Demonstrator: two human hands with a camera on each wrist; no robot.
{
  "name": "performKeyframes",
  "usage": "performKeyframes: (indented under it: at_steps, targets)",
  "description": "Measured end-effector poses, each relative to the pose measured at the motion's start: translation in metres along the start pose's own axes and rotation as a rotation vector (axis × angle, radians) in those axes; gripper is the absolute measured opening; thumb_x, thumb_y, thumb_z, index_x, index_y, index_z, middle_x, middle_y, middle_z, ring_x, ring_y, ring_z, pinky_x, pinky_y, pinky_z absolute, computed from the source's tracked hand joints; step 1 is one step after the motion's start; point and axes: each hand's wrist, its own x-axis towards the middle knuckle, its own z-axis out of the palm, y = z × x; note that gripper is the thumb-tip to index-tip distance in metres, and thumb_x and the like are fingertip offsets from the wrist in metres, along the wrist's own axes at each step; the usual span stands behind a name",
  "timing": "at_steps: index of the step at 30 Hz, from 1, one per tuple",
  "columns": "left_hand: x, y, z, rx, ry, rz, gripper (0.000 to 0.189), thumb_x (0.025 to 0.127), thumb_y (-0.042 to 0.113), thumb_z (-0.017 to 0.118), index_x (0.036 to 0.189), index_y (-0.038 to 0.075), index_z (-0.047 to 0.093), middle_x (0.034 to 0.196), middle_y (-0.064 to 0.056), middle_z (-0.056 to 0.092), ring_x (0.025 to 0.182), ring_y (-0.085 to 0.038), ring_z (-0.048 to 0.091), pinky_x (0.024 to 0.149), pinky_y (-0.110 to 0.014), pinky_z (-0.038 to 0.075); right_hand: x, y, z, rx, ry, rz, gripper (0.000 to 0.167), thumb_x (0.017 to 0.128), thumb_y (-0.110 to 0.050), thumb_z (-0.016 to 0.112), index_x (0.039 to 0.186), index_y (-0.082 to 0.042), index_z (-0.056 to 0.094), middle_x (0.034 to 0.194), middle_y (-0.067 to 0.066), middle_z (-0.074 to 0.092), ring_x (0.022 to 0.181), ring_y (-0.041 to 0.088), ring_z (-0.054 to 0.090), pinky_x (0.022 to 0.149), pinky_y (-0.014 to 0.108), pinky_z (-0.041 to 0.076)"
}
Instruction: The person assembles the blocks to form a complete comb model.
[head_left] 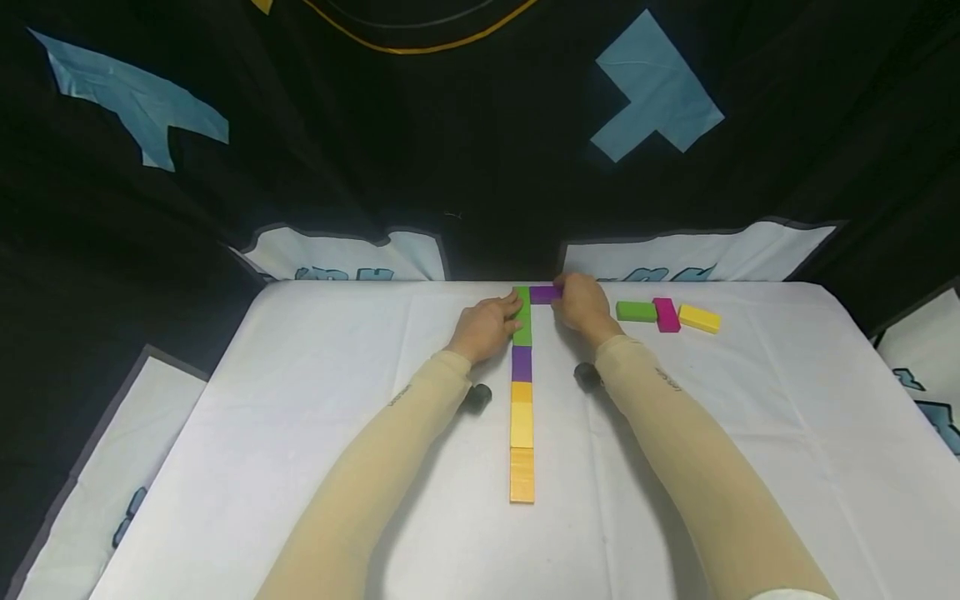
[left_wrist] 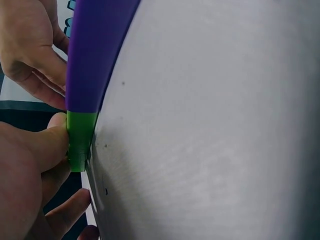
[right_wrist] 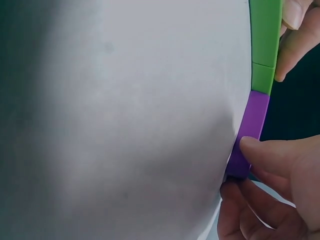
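Note:
A straight column of coloured blocks lies on the white table: green blocks (head_left: 524, 329) at the far end, then a purple block (head_left: 522, 364) and several yellow-orange blocks (head_left: 522, 425). My left hand (head_left: 483, 327) holds the far green block from its left side, thumb and fingertips at its edges. My right hand (head_left: 583, 302) pinches a second purple block (head_left: 543, 295), which lies crosswise with its left end against the green one. In the right wrist view my right thumb (right_wrist: 252, 147) rests on this purple block (right_wrist: 254, 115), with the other fingers at its outer end.
Right of my right hand lie a loose green block (head_left: 636, 312), a magenta block (head_left: 666, 315) and a yellow block (head_left: 699, 319), close together near the far edge of the table (head_left: 750, 467). A black curtain (head_left: 487, 167) with blue patches hangs behind that edge.

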Motion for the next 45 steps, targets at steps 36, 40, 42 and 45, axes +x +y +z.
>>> performKeyframes:
  at_steps: [36,40,42,45]
  targets:
    - [0.005,-0.002,0.004,-0.017,0.012,0.023,0.050,0.104,0.033,0.054,0.151,0.017,0.046,0.162,0.002,0.034,0.146,-0.025,0.036,0.120,-0.044,0.028,-0.072,0.071,-0.057,0.303,0.093,-0.041,0.049,0.097,-0.023,0.067,0.142,-0.006,0.055,0.139,0.020,0.058,0.124,0.040,0.055,0.101,0.056,0.046]
    - [0.004,-0.001,0.003,-0.022,0.003,0.020,0.049,0.105,0.033,0.054,0.151,0.017,0.047,0.161,0.002,0.034,0.147,-0.025,0.035,0.121,-0.043,0.028,-0.077,0.093,-0.069,0.289,0.123,-0.022,0.052,0.096,-0.024,0.069,0.142,-0.005,0.055,0.139,0.026,0.055,0.118,0.043,0.058,0.093,0.054,0.050]
    - [0.002,-0.001,0.001,-0.021,0.001,0.013,0.049,0.105,0.032,0.054,0.151,0.017,0.047,0.161,0.002,0.034,0.147,-0.025,0.035,0.120,-0.044,0.028,-0.077,0.104,-0.074,0.276,0.121,-0.008,0.054,0.095,-0.026,0.070,0.142,-0.004,0.054,0.141,0.028,0.052,0.116,0.046,0.057,0.091,0.055,0.051]
    - [0.001,-0.001,0.001,-0.020,0.002,0.006,0.049,0.104,0.031,0.055,0.150,0.017,0.047,0.161,0.002,0.034,0.147,-0.025,0.036,0.120,-0.044,0.028,-0.075,0.121,-0.080,0.264,0.090,0.007,0.060,0.096,-0.030,0.069,0.146,-0.003,0.050,0.148,0.028,0.046,0.118,0.050,0.053,0.095,0.060,0.049]
